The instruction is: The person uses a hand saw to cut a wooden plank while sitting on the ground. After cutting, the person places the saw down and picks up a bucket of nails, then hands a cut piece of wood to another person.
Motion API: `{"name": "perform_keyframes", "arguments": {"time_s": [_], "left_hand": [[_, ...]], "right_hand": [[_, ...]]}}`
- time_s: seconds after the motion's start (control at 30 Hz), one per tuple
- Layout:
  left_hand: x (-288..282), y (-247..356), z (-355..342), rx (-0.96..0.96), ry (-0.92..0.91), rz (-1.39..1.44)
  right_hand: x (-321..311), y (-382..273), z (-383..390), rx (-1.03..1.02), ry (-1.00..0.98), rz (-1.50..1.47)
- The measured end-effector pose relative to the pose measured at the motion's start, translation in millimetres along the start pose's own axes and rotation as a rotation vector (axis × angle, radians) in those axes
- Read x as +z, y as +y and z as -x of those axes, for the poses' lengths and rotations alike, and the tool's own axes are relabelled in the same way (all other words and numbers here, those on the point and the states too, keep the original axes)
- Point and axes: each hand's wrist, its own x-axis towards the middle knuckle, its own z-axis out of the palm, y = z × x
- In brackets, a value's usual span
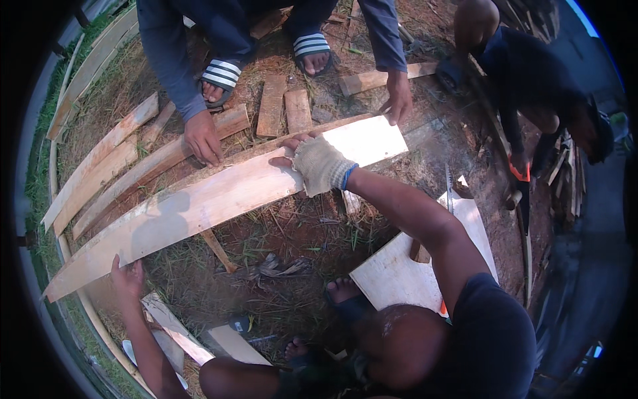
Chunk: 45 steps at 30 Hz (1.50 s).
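Note:
A long pale wooden plank (219, 193) stretches across the middle, from the lower left up to the right. My right hand (322, 163), in a cream knitted glove with bare fingertips, is closed over the plank right of its middle, fingers reaching to the far edge. Bare, my left hand (129, 278) holds the near edge toward the left end; part of its fingers is hidden beneath the wood. Across from me, a co-worker's hands (203, 138) rest along the far side, one near the middle and the other by the right end.
Several rough boards (109, 156) lie at the far left, with short wood blocks (272, 106) by the co-worker's sandals. A pale panel (399, 272) and a saw blade (450, 189) lie beneath my right arm. A tape measure (240, 324) sits near my feet. Another person crouches at right with an orange-handled saw (520, 169).

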Motion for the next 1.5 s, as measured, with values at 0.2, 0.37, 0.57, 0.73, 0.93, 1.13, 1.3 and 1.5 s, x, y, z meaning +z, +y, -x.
{"name": "perform_keyframes", "arguments": {"time_s": [0.2,0.37,0.57,0.73,0.93,1.13,1.3,1.5], "left_hand": [[3,-42,59,0.279,0.156,-0.653],[9,-71,47,0.305,0.098,-0.759],[62,-112,72,0.427,0.003,-1.234],[67,-134,73,0.452,0.053,-1.169],[46,-118,50,0.271,0.033,-0.939],[47,-132,0,0.164,0.065,-0.913],[5,-114,-11,0.149,-0.038,-0.908],[38,-150,39,0.21,0.15,-0.959]], "right_hand": [[-6,-6,1,0.027,-0.037,0.025],[-12,-9,-4,-0.008,0.025,0.027],[-2,-17,-18,0.007,0.081,-0.01],[10,-11,42,0.245,0.458,-0.233],[6,75,130,1.215,0.74,-0.559],[68,117,134,1.236,0.8,-0.955],[48,97,106,1.269,0.791,-0.9],[49,94,108,1.299,0.874,-0.91]]}}
